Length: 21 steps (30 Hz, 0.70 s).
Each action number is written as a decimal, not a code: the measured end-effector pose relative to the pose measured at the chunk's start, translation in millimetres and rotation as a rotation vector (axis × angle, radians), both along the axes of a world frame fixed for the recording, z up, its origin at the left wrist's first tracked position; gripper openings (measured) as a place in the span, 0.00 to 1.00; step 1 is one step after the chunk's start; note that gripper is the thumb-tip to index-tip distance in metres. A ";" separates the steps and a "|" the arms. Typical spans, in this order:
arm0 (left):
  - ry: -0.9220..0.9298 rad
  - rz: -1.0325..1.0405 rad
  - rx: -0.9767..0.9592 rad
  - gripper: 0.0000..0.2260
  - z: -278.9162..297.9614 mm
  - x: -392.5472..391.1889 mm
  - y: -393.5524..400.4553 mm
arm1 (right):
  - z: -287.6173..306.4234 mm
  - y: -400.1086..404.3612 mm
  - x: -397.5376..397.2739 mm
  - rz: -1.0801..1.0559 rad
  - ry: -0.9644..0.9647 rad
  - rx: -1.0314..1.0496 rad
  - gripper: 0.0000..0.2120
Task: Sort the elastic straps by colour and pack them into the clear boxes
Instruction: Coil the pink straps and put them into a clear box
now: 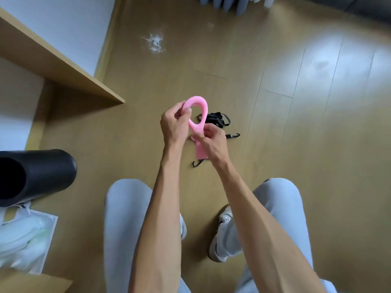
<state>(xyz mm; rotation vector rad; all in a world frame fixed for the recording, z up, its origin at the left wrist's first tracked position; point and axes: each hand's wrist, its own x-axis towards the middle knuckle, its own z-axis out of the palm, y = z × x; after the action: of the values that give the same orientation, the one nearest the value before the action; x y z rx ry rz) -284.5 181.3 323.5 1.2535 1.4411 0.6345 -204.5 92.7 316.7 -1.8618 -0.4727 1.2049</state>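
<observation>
Holding a pink strap (195,115) above the floor (275,102), both hands work at mid-frame. Left hand (173,125) pinches the upper loop between thumb and curled fingers. Right hand (211,144) grips the lower part, fingers curled round it; a pink tail hangs below the palm, ending in a black hook (197,163). Black strap (215,120) lies bundled on the floor just behind the hands. Black cylinder (36,174) at left, beneath a shelf (63,66).
</observation>
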 end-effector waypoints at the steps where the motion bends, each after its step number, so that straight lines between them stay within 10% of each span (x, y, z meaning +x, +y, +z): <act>1: -0.011 0.015 -0.007 0.08 37.0 -7.6 -0.4 | 38.3 0.0 -2.6 0.045 -0.023 -0.007 0.03; 14: 0.169 0.161 -0.024 0.05 429.9 -122.5 9.4 | 425.3 33.0 -77.8 0.390 -0.206 -0.096 0.06; 21: 0.157 0.429 0.103 0.06 540.5 -207.8 62.8 | 540.5 105.3 -158.3 0.653 -0.295 0.043 0.29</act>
<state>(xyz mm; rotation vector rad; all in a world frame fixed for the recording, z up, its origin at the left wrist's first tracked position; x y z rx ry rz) -492.2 244.1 864.0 1.0964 1.8507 0.9219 -362.8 198.0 857.2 -1.9164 -1.3359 1.3049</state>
